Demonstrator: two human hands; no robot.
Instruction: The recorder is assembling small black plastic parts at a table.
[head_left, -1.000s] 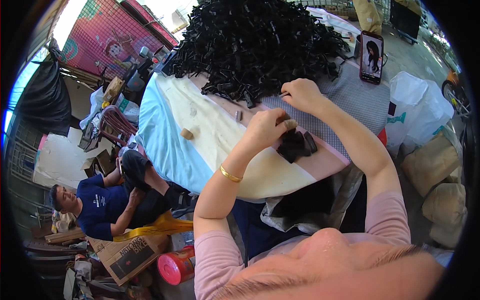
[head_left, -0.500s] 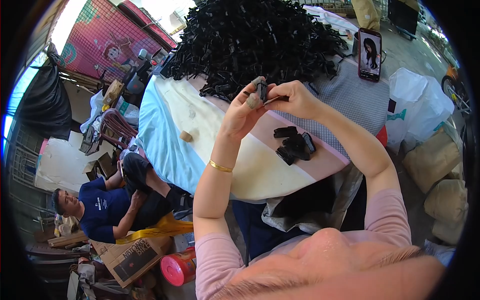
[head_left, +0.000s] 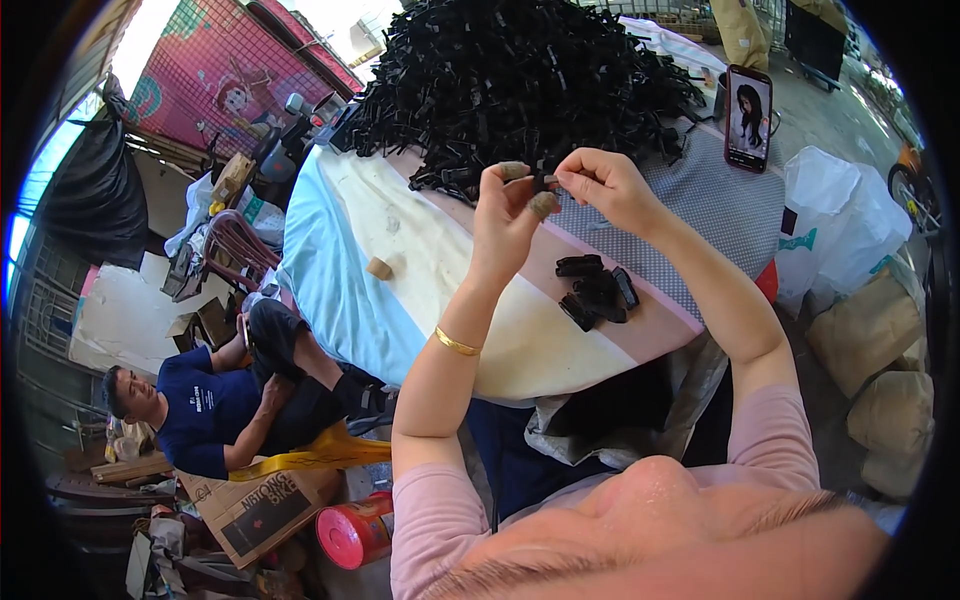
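Both hands are raised above the table [head_left: 420,260], meeting over a small black plastic piece [head_left: 545,181]. The left hand [head_left: 508,215] pinches it from below-left between taped thumb and forefinger; the right hand [head_left: 600,185] grips its other end with pressed fingertips. The piece lies roughly crosswise between the two grips, about equally near both. Below the right wrist sits a small cluster of black pieces [head_left: 598,290]; beyond the hands rises the big black heap [head_left: 520,85].

A heap of clips [head_left: 520,85] sits at the far side of the desk [head_left: 420,270]; a phone [head_left: 748,118] stands right of it, a small cluster of clips [head_left: 597,290] nearer, a seated person [head_left: 230,400] lower left
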